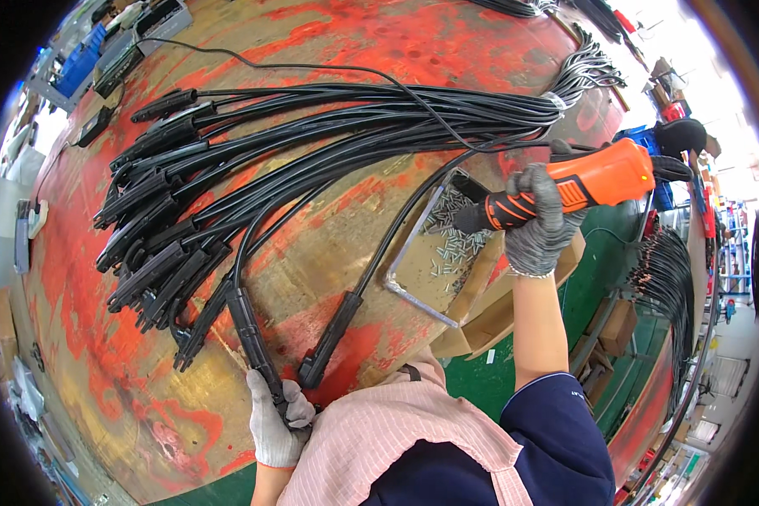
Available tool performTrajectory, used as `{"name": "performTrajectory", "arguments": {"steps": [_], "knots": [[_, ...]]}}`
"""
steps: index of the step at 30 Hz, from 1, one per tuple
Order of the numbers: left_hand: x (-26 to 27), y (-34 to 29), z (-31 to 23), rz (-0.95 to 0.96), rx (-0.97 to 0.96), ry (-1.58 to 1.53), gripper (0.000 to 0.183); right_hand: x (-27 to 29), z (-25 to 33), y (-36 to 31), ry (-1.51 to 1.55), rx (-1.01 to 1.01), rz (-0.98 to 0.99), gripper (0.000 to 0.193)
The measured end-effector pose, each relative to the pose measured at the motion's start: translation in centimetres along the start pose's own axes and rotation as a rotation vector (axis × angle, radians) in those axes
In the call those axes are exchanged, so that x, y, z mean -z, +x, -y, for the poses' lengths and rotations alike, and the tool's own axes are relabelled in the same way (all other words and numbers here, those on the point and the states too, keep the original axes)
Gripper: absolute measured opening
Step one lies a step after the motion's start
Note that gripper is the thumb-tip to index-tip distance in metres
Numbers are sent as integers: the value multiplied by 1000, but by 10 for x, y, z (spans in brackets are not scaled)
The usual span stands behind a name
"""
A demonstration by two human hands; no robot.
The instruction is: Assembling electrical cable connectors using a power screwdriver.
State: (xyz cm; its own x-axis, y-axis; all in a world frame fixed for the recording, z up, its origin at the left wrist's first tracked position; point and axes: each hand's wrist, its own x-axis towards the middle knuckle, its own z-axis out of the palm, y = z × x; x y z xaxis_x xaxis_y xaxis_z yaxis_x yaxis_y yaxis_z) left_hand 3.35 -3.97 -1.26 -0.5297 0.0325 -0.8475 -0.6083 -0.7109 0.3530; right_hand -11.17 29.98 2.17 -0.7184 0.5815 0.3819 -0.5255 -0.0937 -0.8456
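My right hand (540, 219), in a grey glove, is wrapped round an orange and black electric screwdriver (594, 181). Its dark nose points left, over a shallow open box (426, 291) of small silvery screws (455, 240); whether the tip touches them I cannot tell. At the table's near edge my left hand (280, 417), gloved in white, closes round the lower end of a black cable handle (251, 329). Just right of it, a second black cable handle (331, 340) lies on the table. Beyond them spreads a bundle of black cables (354, 126) with several similar handles (156, 190).
The worn red and brown tabletop (312, 244) carries all this. A thin cord (312, 67) arches across the cables. Against the table's right edge sits a cardboard box (497, 316). Farther right hangs another cable bundle (670, 278). Blue bins (80, 63) stand far left.
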Motion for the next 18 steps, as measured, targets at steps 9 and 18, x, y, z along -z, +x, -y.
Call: {"name": "performTrajectory", "arguments": {"steps": [9, 18], "knots": [[-1, 11, 3, 83, 28, -17, 60, -9, 37, -15, 401, -127, 21, 43], [6, 11, 0, 109, 39, -16, 61, -124, 47, -125, 575, -500, 408, 62]]}}
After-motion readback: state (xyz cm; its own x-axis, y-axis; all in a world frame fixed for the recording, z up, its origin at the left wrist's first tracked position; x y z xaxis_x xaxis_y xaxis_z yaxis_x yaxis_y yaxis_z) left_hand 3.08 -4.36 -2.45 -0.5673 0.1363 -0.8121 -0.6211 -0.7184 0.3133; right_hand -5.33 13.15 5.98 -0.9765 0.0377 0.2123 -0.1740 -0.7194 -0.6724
